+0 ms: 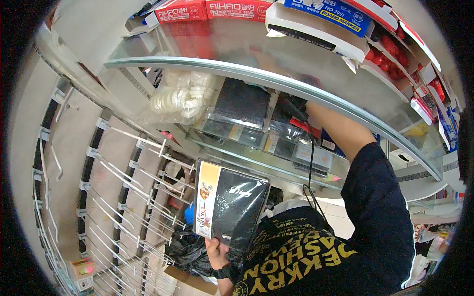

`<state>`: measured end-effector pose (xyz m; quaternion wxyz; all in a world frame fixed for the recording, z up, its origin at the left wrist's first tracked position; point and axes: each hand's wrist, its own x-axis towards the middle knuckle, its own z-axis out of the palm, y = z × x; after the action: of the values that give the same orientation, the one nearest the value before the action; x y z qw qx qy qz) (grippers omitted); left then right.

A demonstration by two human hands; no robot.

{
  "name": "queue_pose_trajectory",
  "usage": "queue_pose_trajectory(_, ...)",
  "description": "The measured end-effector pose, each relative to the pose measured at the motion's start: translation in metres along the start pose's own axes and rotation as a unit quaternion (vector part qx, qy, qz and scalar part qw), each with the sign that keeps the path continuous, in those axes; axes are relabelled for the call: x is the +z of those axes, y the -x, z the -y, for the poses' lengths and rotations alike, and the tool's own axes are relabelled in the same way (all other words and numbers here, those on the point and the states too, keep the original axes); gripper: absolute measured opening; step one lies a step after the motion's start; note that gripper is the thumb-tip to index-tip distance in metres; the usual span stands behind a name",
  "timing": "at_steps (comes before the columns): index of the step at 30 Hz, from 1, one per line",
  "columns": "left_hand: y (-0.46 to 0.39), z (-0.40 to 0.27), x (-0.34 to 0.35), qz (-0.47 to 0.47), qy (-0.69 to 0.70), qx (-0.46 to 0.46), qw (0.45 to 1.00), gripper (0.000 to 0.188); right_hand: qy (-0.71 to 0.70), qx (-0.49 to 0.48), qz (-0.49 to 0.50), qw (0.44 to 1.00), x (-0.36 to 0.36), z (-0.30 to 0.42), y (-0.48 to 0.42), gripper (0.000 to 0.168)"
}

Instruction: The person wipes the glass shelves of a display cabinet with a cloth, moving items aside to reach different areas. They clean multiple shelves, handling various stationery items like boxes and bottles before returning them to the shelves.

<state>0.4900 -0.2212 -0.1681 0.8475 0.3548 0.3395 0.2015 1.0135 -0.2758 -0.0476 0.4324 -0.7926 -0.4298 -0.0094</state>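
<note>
My left hand (217, 252) grips the lower edge of a black-covered notebook (239, 203) in clear plastic wrap. A yellow and white printed band runs down the notebook's left side, and it is tilted up in front of my shirt. My right arm (340, 124) reaches under the upper glass shelf (229, 68). Only a blurred shape of the right hand (264, 59) shows through the glass, so its fingers and anything in them cannot be made out. Below that arm, similar wrapped black notebooks (242, 101) lie stacked on the lower glass shelf (222, 151).
Red marker boxes (237, 10) and a blue one (329, 14) stand on the upper shelf. A clear bag of white rolls (181, 96) sits left of the notebooks. Metal display hooks (122, 177) project at left. A black cable (312, 162) hangs by my right arm. Black plastic bags (189, 248) lie below.
</note>
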Motion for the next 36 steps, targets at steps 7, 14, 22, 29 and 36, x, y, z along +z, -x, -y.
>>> queue_pose_trajectory(7,-0.010,-0.005,0.001,-0.011,0.048,-0.023,0.999,0.072,-0.002,0.069,0.041,0.997,0.032,0.013,-0.013,0.049)
queue_pose_trajectory(14,-0.020,-0.006,0.014,0.040,-0.017,-0.018,0.999,0.073,-0.133,0.212,0.203,0.947,0.048,0.078,0.030,0.049)
queue_pose_trajectory(22,-0.029,-0.009,0.014,0.074,-0.030,-0.049,0.996,0.070,-0.272,0.225,0.165,0.921,-0.010,0.082,0.042,0.046)
queue_pose_trajectory(29,-0.014,-0.006,0.008,0.059,0.015,-0.047,0.997,0.062,-0.162,0.252,0.071,0.951,-0.044,0.038,0.049,0.048)
queue_pose_trajectory(36,-0.021,0.004,0.005,0.021,0.042,-0.001,0.999,0.067,-0.144,0.220,0.212,0.941,-0.005,0.067,0.068,0.050)
